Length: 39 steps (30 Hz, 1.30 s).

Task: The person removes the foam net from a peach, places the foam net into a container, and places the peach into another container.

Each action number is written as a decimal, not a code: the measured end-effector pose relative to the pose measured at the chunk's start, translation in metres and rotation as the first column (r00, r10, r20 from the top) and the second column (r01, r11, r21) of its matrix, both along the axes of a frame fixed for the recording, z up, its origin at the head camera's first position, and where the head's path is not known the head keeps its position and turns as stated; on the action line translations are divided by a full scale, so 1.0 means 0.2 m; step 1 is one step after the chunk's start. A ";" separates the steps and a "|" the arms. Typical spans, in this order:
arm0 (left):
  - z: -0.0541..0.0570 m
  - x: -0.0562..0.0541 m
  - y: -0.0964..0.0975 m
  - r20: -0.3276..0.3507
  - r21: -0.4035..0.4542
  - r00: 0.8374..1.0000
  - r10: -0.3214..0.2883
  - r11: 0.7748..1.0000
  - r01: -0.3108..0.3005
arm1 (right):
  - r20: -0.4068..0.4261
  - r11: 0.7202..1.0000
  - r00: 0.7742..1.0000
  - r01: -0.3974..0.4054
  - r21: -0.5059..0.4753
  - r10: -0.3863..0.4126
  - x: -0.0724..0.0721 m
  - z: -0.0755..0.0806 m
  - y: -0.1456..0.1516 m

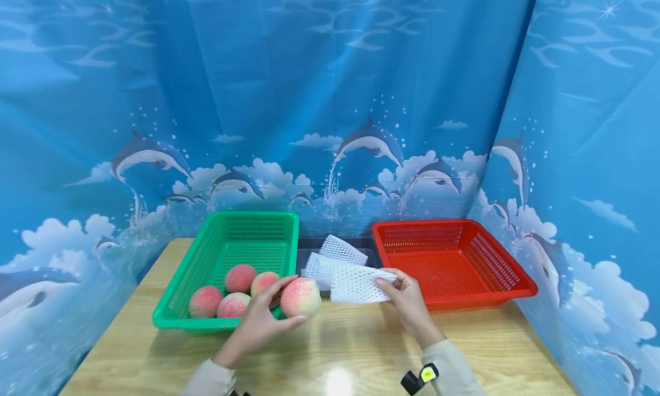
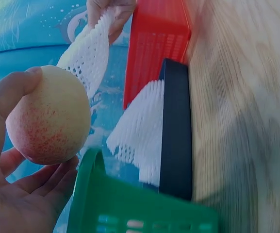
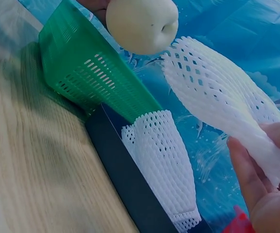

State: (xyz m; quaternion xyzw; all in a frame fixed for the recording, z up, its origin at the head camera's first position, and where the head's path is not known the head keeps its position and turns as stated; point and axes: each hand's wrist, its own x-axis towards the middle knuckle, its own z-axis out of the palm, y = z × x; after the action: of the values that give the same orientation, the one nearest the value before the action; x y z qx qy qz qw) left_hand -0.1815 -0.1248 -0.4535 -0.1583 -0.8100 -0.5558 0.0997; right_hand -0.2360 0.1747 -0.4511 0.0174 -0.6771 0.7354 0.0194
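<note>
My left hand [image 1: 263,321] holds a pink and cream peach [image 1: 301,298] between thumb and fingers, just past the right front corner of the green basket [image 1: 177,322]. Pinched by one end in my right hand [image 1: 409,304] is a white foam fruit net [image 1: 358,283]. In the right wrist view the far end of this net [image 3: 203,80] gapes slightly and points at the peach [image 3: 142,24], close beside it. Several other peaches [image 1: 240,278] lie in the front of the green basket.
Between the baskets stands a dark tray [image 1: 371,250] with more white foam nets [image 1: 342,250] in it. To the right is a red basket [image 1: 459,270]. All stand on a wooden table [image 1: 309,361], with a blue dolphin-print curtain [image 1: 319,98] behind and at the sides.
</note>
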 end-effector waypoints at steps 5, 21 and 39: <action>0.00 0.01 -0.09 -0.089 -0.039 0.996 0.020 0.999 -0.024 | -0.006 0.999 0.999 0.040 0.008 -0.040 -0.03 0.03 -0.01; 0.10 0.01 -0.38 -0.029 -0.135 0.992 0.127 0.982 -0.129 | -0.008 0.995 0.995 0.098 -0.025 -0.099 -0.22 0.12 -0.12; 0.16 -0.05 -0.64 -0.069 -0.270 0.957 0.281 0.918 -0.289 | -0.033 0.974 0.974 0.225 0.040 -0.224 -0.42 0.05 -0.31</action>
State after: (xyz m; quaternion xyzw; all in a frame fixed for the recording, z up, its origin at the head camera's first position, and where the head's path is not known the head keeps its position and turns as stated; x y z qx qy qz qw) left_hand -0.1907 -0.2529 -0.4214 -0.0589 -0.8926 -0.4142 0.1680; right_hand -0.3203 0.1122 -0.4415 -0.0483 -0.6903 0.7133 0.1115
